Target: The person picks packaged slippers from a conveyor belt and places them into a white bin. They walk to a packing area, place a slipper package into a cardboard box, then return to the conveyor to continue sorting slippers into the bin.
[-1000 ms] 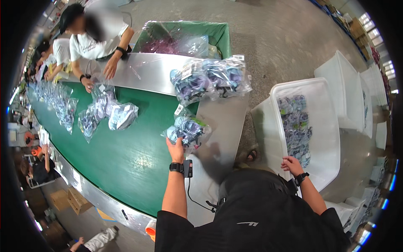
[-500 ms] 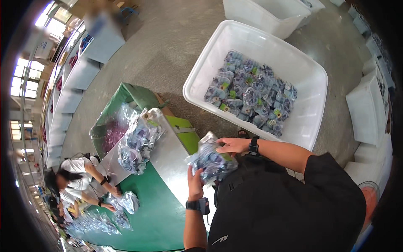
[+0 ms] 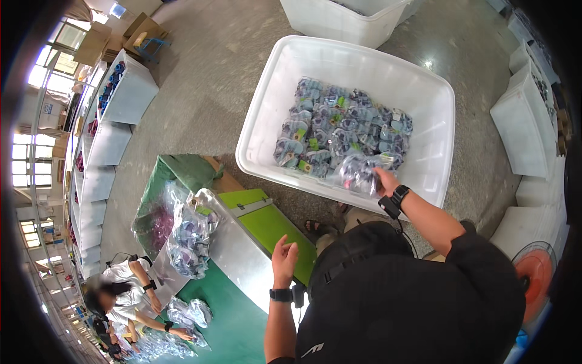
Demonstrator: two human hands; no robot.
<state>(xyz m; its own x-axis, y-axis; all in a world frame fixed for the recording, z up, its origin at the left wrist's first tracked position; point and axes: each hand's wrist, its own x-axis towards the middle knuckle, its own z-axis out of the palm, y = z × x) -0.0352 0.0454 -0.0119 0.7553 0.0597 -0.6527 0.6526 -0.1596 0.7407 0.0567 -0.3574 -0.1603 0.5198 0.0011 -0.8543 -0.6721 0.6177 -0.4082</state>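
My right hand (image 3: 387, 183) grips a clear plastic bag of blue-grey footwear (image 3: 359, 175), which looks like slippers, over the near side of a large white bin (image 3: 254, 145). Rows of similar bagged pairs (image 3: 330, 118), several with green tags, lie in the bin. Some of these are hidden behind the held bag. My left hand (image 3: 283, 261) is empty above the metal edge of the work table (image 3: 242, 246), its index finger stretched out and the others partly curled. More bagged pairs (image 3: 189, 242) are piled on the table to its left.
A green-lined container (image 3: 159, 173) stands past the table's end, beside a bright green panel (image 3: 273, 227). On the left, a co-worker (image 3: 130, 291) handles bags on the green table top (image 3: 233, 315). Other white bins (image 3: 345, 21) stand beyond, and an orange fan (image 3: 536, 279) at right.
My right hand has carried the bag from above my lap, rightward and up, over the white bin. My left hand has let go of it and stays near the table. The view has shifted.
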